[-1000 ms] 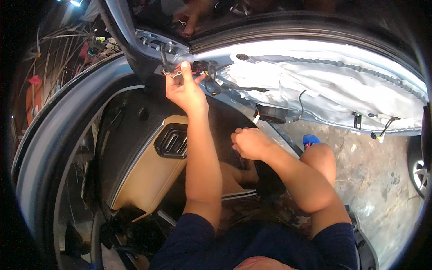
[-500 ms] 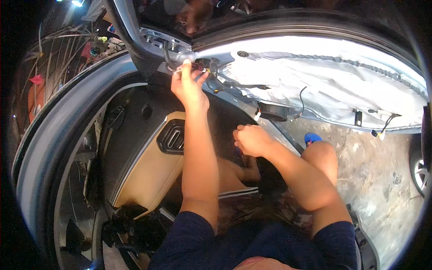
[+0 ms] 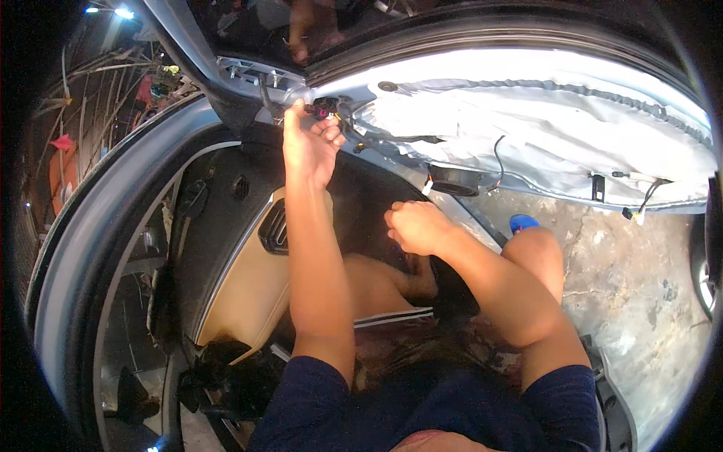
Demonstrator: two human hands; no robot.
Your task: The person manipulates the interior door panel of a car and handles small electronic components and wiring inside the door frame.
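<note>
Left hand (image 3: 312,147) at dark connector (image 3: 324,108), grip unclear; right hand (image 3: 420,227) fisted; mottled concrete floor (image 3: 610,286) beside white-lined door (image 3: 550,128)

Glare bleaches the white sheeting (image 3: 542,124), shadow darkens the lower left, and edges curve near the rim.

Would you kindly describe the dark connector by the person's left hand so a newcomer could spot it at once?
Start at the big white sheet at upper right and follow it to its left end. Just beyond, at the raised left hand, sits the dark connector; its purple-tinged colouring sets it apart from the small white plug hanging lower right.
</note>
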